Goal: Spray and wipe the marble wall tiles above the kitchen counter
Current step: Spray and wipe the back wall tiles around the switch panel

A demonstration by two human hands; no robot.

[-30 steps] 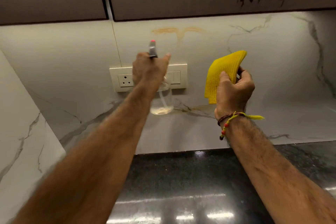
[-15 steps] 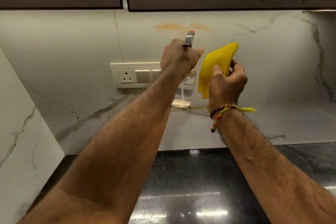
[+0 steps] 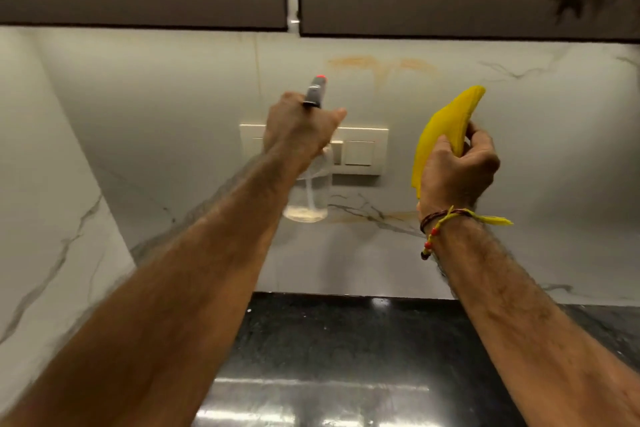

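Gripping upright spray bottle (image 3: 309,191), left hand (image 3: 299,130); nozzle (image 3: 317,87) toward wall (image 3: 554,156).

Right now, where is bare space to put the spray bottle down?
The black counter shows bare between the two forearms, from the wall's foot toward the camera. Both hands are full: the left hand holds the spray bottle, the right hand the yellow cloth.

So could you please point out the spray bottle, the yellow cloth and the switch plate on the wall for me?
spray bottle (image 3: 309,191): head view, on its clear body below the left hand.
yellow cloth (image 3: 441,126): head view, on the folded face above the right hand.
switch plate (image 3: 360,152): head view, on the right-hand rocker.
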